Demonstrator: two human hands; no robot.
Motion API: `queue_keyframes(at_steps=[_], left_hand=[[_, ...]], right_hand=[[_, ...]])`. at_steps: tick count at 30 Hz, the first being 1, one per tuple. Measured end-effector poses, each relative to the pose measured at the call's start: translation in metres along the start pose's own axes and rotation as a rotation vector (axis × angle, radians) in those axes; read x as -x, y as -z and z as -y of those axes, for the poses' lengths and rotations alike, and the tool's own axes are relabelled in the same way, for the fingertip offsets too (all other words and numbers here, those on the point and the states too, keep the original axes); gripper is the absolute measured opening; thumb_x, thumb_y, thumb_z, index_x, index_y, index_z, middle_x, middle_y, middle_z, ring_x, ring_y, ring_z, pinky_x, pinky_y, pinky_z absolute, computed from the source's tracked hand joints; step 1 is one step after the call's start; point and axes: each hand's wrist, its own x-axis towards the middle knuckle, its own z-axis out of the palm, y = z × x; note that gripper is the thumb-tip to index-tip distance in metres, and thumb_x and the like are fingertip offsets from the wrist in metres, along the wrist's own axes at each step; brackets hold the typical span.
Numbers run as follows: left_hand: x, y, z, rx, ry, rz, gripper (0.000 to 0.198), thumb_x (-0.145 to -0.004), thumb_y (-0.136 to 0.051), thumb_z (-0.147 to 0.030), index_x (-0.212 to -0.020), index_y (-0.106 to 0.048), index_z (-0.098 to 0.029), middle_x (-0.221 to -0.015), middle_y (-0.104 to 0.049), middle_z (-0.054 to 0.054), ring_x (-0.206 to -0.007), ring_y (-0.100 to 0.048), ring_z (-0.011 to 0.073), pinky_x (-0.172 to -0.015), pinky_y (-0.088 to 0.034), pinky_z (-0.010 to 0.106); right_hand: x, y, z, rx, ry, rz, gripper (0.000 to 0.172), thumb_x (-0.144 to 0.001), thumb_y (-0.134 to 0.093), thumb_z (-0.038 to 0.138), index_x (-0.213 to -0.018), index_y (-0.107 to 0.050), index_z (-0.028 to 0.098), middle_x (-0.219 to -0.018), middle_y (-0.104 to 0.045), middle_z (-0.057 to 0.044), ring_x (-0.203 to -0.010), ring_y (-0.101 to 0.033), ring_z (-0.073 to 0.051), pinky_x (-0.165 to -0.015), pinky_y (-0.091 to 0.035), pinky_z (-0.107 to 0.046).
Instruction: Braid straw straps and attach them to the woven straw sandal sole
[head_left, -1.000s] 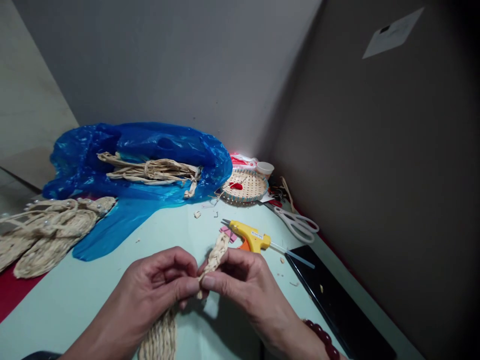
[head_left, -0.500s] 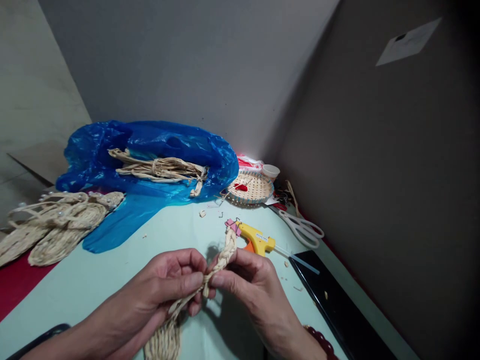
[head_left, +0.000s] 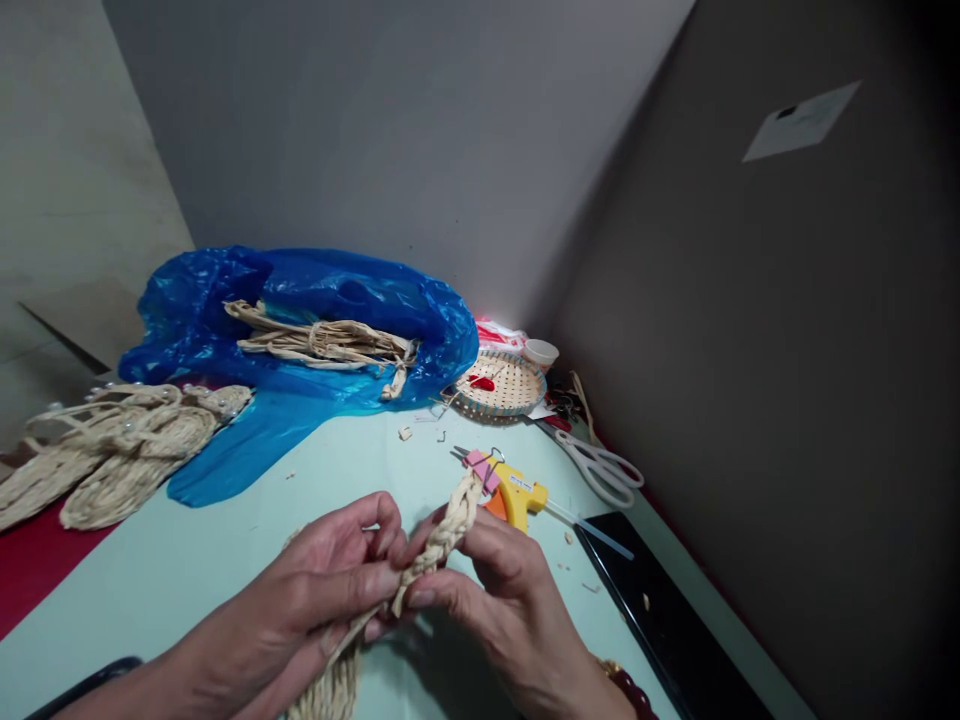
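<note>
A braided straw strip [head_left: 445, 535] slants between my hands, with a pink binder clip [head_left: 482, 471] on its upper end. My left hand [head_left: 330, 590] pinches the lower part of the braid between thumb and fingers. From the right, my right hand [head_left: 502, 590] holds the braid, its thumb at the lower part and its fingers behind. Below my left hand hangs a wider woven straw piece [head_left: 328, 690], partly hidden by the hand and cut off by the bottom edge. Just behind the clip lies a yellow glue gun [head_left: 523, 497].
Straw bundles [head_left: 330, 342] lie on a blue plastic bag [head_left: 375, 275] at the back. Woven straw sandals [head_left: 139, 465] are at left. A round basket [head_left: 510, 385], white-handled scissors [head_left: 604, 470] and a black flat object [head_left: 667, 620] stand or lie to the right.
The braid and both hands have shifted slightly; its lower end is now nearer my left hand. The clip sits a little lower and to the right. The view has tilted slightly.
</note>
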Motion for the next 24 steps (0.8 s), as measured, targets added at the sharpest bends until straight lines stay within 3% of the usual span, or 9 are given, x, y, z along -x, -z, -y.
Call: queue_keyframes(at_steps=[3,8,12,17,20,24], left_hand=[[-0.004,0.004,0.005,0.060,0.055,0.029,0.015,-0.076,-0.077,-0.017,-0.081,-0.064,-0.020,-0.081,-0.058,-0.001,-0.070,-0.053,0.0097,-0.064,-0.046,0.019],[-0.008,0.008,0.012,0.171,0.043,0.069,0.016,-0.079,-0.068,-0.005,-0.089,-0.067,-0.017,-0.087,-0.062,0.003,-0.074,-0.060,0.0121,-0.069,-0.051,0.025],[-0.006,0.007,0.015,0.169,0.052,0.058,0.026,-0.076,-0.076,-0.014,-0.100,-0.067,-0.018,-0.091,-0.063,0.003,-0.072,-0.060,0.0116,-0.071,-0.051,0.026],[-0.008,0.009,0.017,0.047,0.057,-0.071,0.040,-0.070,-0.084,-0.029,-0.105,-0.065,-0.024,-0.092,-0.066,0.002,-0.081,-0.062,0.0154,-0.080,-0.050,0.029],[-0.014,0.013,0.017,-0.271,-0.119,-0.075,0.026,-0.074,-0.079,-0.041,-0.085,-0.066,-0.022,-0.078,-0.064,0.000,-0.075,-0.058,0.0158,-0.072,-0.048,0.026],[-0.014,0.012,0.017,-0.743,-0.480,-0.302,0.018,-0.078,-0.071,-0.043,-0.075,-0.074,-0.026,-0.092,-0.070,0.004,-0.094,-0.060,0.0228,-0.082,-0.046,0.026]], right_hand=[[0.000,0.001,0.001,0.114,0.032,-0.032,0.018,-0.092,-0.064,0.035,-0.095,-0.077,0.023,-0.098,-0.071,-0.005,-0.092,-0.061,-0.019,-0.083,-0.046,-0.028],[0.001,-0.001,0.003,0.035,-0.040,-0.066,0.017,-0.094,-0.062,0.034,-0.092,-0.076,0.023,-0.093,-0.071,-0.003,-0.085,-0.062,-0.018,-0.079,-0.046,-0.027],[0.004,-0.004,0.004,0.000,-0.064,-0.084,0.016,-0.092,-0.064,0.032,-0.085,-0.074,0.021,-0.088,-0.069,-0.002,-0.082,-0.060,-0.017,-0.077,-0.045,-0.026],[0.004,-0.004,0.002,0.041,-0.084,-0.092,0.016,-0.092,-0.062,0.027,-0.081,-0.069,0.018,-0.085,-0.066,-0.003,-0.082,-0.059,-0.017,-0.077,-0.043,-0.026],[0.004,-0.002,-0.002,0.122,-0.109,-0.098,0.018,-0.093,-0.060,0.027,-0.079,-0.065,0.017,-0.080,-0.063,-0.002,-0.081,-0.057,-0.017,-0.075,-0.042,-0.027],[0.005,-0.001,-0.006,0.281,-0.050,-0.100,0.017,-0.095,-0.056,0.027,-0.084,-0.063,0.017,-0.086,-0.062,-0.004,-0.083,-0.056,-0.017,-0.074,-0.041,-0.027]])
